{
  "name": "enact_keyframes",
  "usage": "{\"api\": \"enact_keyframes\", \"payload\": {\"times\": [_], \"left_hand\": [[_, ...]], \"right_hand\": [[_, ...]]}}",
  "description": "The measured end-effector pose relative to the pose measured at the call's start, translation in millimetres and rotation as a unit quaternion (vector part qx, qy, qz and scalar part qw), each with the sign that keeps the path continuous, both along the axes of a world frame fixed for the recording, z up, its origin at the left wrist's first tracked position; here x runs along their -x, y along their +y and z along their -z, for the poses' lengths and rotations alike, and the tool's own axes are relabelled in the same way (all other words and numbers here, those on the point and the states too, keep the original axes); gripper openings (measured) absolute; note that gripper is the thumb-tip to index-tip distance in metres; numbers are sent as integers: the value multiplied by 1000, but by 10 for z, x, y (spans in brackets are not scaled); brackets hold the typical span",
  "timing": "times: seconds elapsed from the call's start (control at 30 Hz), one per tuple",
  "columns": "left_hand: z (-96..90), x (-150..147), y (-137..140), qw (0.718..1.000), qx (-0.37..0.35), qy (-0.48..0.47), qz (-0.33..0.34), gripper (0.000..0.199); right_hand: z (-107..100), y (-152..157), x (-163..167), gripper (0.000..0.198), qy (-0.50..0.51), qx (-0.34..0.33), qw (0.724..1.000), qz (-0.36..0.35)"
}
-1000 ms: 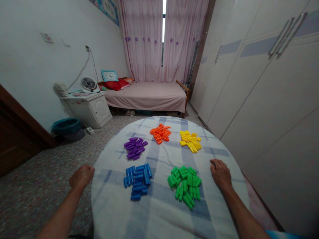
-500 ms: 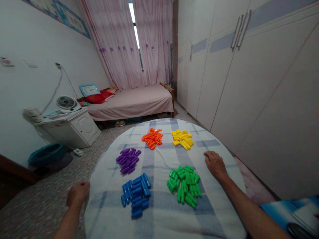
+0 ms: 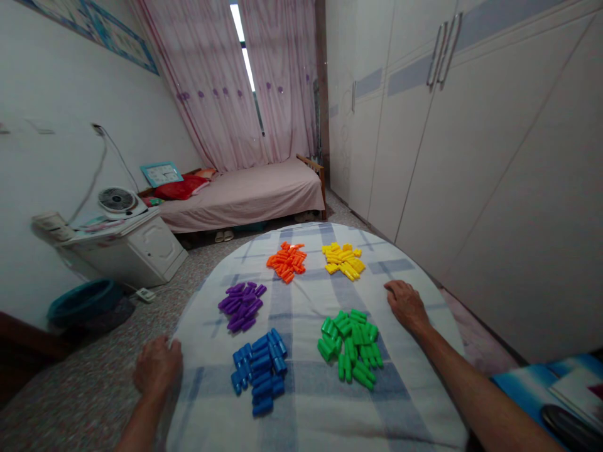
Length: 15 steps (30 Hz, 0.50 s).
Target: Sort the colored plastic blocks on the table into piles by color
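Five heaps of small, glossy plastic pieces lie on the round table with its checked cloth. The blue pieces are at the near left and the green pieces at the near right. Behind the blue are the purple pieces. Further back are the orange pieces and the yellow pieces. My left hand rests at the table's left edge, fingers somewhat apart, holding nothing visible. My right hand lies on the cloth right of the green heap, fingers loosely bent and empty.
A bed stands behind the table, and a wardrobe lines the right. At the left are a white cabinet with a fan and a teal basin on the floor. A blue-covered surface is at the lower right.
My left hand has moved a little right onto the table's edge, and its fingers have spread. My right hand and the heaps stay put; the view has shifted slightly.
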<state>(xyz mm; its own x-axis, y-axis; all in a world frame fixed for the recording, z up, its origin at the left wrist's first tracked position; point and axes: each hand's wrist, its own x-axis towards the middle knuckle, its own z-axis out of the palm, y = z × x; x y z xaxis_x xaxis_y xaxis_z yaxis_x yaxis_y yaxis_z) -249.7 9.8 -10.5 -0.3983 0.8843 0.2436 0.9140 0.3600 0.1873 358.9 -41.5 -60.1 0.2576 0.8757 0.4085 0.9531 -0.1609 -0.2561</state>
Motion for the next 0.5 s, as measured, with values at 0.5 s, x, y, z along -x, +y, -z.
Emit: {"api": "enact_keyframes", "payload": {"times": [0.5], "left_hand": [[55, -2958, 102, 867, 98, -10, 489, 53]], "right_hand": [[-43, -17, 27, 24, 5, 0, 1000, 5]]}}
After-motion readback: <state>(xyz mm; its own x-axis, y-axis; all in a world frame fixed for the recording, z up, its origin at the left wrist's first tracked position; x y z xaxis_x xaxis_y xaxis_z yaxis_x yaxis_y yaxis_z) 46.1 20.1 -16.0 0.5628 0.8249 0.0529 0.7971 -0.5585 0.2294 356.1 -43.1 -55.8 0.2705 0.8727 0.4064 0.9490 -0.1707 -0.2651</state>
